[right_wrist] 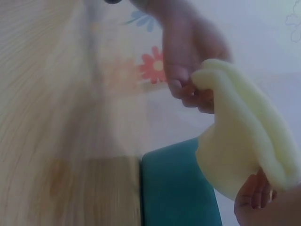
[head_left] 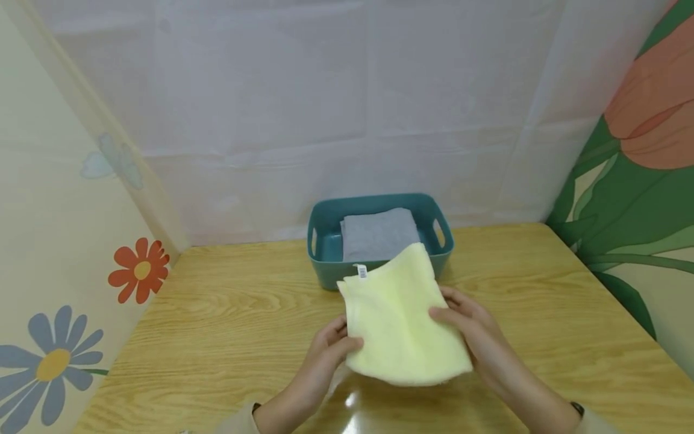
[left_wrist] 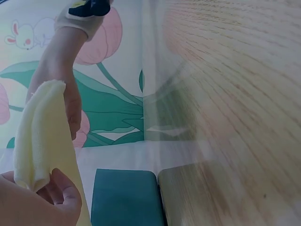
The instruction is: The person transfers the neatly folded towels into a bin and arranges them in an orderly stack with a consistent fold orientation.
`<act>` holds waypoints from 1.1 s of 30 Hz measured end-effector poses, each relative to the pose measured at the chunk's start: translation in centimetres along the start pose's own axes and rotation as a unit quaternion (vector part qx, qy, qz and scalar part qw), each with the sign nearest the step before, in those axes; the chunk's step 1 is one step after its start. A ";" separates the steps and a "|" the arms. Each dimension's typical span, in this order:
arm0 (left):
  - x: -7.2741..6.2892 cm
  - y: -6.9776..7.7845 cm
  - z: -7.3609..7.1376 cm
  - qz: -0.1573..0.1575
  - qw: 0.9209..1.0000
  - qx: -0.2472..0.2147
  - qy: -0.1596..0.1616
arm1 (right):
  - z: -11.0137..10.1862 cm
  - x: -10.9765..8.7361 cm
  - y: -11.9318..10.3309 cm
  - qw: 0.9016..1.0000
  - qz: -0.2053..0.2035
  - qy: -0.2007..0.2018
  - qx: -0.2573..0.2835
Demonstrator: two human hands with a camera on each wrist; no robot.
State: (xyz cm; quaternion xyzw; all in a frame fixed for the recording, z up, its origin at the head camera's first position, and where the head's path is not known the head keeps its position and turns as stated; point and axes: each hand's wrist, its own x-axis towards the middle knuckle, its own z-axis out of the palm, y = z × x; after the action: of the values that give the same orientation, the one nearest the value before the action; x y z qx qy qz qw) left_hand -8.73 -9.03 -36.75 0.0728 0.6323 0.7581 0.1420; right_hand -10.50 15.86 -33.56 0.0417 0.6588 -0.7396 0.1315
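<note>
A folded pale yellow towel (head_left: 403, 325) with a small white label at its upper left is held up between both hands, above the wooden table. My left hand (head_left: 328, 355) grips its left edge, thumb on the front and fingers behind. On the right edge, my right hand (head_left: 477, 331) pinches the cloth the same way. The towel's top corner overlaps the front rim of a teal basket (head_left: 331, 274) in the head view. Inside that basket lies a folded grey towel (head_left: 379, 232). Both wrist views show the yellow towel's layered fold (left_wrist: 35, 136) from the side.
The basket stands at the back of the wooden table (head_left: 233, 313), close to a white sheet (head_left: 260, 90) hanging behind. Painted panels flank the table, with flowers (head_left: 142, 270) on the left and a large tulip (head_left: 656, 108) on the right.
</note>
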 end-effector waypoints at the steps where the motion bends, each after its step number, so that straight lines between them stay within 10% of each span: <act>1: 0.0 0.0 0.0 0.002 1.000 -0.001 0.003 | 0.1 0.0 -0.1 1.000 -0.004 -0.002 -0.001; 33: 2.0 1.9 -0.3 0.066 0.995 0.042 0.061 | 0.5 2.0 -2.7 0.999 -0.044 -0.024 0.009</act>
State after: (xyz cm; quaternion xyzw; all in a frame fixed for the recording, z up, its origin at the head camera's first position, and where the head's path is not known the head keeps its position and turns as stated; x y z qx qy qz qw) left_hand -10.98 -8.97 -35.09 0.0740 0.6650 0.7415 0.0497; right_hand -13.03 15.35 -31.32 -0.0040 0.6498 -0.7514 0.1147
